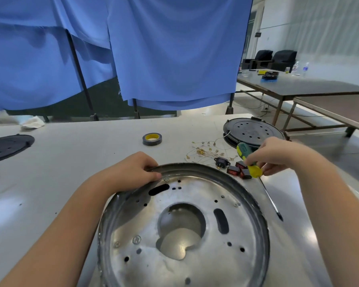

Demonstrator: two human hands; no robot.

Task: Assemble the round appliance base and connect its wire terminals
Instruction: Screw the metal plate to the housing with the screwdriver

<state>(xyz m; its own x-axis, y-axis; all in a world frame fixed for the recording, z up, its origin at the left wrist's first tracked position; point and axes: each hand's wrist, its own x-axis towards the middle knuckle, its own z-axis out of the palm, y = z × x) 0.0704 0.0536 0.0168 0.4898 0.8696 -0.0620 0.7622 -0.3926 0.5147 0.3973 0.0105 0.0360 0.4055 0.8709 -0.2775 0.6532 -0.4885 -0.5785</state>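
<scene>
Two hands out, left hand [133, 170] gripping base rim [226, 177], right hand [278, 154] pinching screwdriver [250, 162]

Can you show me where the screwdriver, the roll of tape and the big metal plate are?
screwdriver [249, 162]: head view, on its green and yellow handle.
roll of tape [152, 139]: head view, on its yellow core.
metal plate [195, 189]: head view, on its flat inner face.

The round base [182, 230] runs off the bottom edge; wire terminals [205, 151] too small.

bare table [60, 162] left of metal base [247, 204], wires [205, 151], switches [239, 171] crowding its right
</scene>
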